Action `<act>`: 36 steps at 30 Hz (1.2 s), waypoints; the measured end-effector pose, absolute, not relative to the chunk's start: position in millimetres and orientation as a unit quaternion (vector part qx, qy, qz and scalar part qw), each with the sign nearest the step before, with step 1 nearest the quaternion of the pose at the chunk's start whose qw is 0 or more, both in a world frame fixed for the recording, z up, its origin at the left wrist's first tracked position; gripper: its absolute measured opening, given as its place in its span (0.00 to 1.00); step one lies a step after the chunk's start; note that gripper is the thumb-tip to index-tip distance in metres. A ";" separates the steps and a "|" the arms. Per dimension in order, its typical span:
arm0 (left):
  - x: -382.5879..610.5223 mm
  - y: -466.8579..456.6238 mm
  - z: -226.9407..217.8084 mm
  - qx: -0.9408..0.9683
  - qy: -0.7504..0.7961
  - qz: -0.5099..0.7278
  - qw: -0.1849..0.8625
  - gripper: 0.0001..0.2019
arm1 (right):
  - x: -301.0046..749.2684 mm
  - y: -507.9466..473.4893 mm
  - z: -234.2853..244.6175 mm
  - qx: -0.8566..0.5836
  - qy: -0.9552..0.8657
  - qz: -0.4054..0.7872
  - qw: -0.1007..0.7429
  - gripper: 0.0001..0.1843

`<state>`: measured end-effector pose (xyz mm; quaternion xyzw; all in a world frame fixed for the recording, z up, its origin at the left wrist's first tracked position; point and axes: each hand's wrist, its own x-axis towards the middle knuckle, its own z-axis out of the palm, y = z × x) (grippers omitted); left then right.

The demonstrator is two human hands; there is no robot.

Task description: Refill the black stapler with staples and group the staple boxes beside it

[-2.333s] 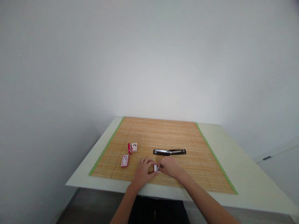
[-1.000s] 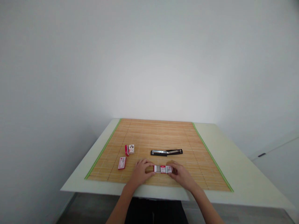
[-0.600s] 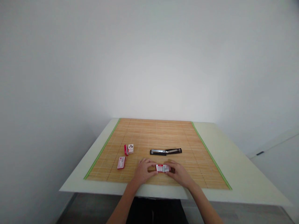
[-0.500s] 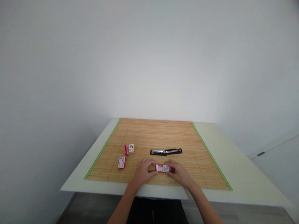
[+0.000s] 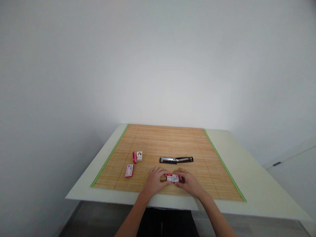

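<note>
My left hand (image 5: pixel 155 182) and my right hand (image 5: pixel 189 183) meet over the near part of a bamboo mat (image 5: pixel 168 141), each pinching an end of a small red and white staple box (image 5: pixel 172 178). The box lies between my fingertips, just above the mat. A black and silver stapler (image 5: pixel 176 160), opened out flat, lies a little beyond my hands.
Two more small red and white boxes lie to the left: one flat (image 5: pixel 129 170), one upright (image 5: pixel 137 156). The mat covers a pale table (image 5: pixel 254 177) set in the corner of white walls. The table's near edge runs just under my wrists.
The box was pulled out long between my hands a second ago; now it is short again and my hands have come closer together.
</note>
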<state>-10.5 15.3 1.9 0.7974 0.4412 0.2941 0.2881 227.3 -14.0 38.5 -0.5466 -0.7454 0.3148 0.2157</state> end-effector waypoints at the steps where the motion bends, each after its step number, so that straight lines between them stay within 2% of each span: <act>1: -10.2 14.8 3.0 0.799 0.442 0.290 0.287 0.18 | 225.6 -13.2 39.5 -0.545 -0.748 0.309 0.220 0.16; 4: -10.9 13.9 5.3 0.800 0.446 0.286 0.283 0.16 | 218.0 -10.6 43.7 -0.543 -0.760 0.276 0.226 0.20; 10: -12.2 13.9 3.7 0.800 0.449 0.291 0.273 0.16 | 205.8 -8.3 47.4 -0.523 -0.785 0.248 0.222 0.08; 17: -11.8 13.5 4.7 0.803 0.447 0.288 0.270 0.17 | 207.6 -9.8 30.2 -0.554 -0.706 0.331 0.291 0.14; 21: -12.3 14.7 5.2 0.804 0.445 0.284 0.273 0.16 | 211.6 -9.6 22.7 -0.567 -0.704 0.291 0.313 0.14; 24: -12.0 14.6 4.6 0.802 0.448 0.288 0.271 0.16 | 216.8 -11.3 21.5 -0.578 -0.708 0.254 0.317 0.14; 30: -11.1 13.6 -4.1 0.794 0.447 0.302 0.282 0.17 | 227.9 -18.0 21.3 -0.547 -0.731 0.279 0.299 0.17; 33: -15.4 27.1 -9.0 0.744 0.489 0.341 0.304 0.15 | 229.4 -20.1 18.4 -0.546 -0.726 0.283 0.308 0.15; 36: -21.2 55.3 -8.5 0.701 0.538 0.395 0.251 0.17 | 229.6 -20.5 14.0 -0.551 -0.719 0.286 0.312 0.12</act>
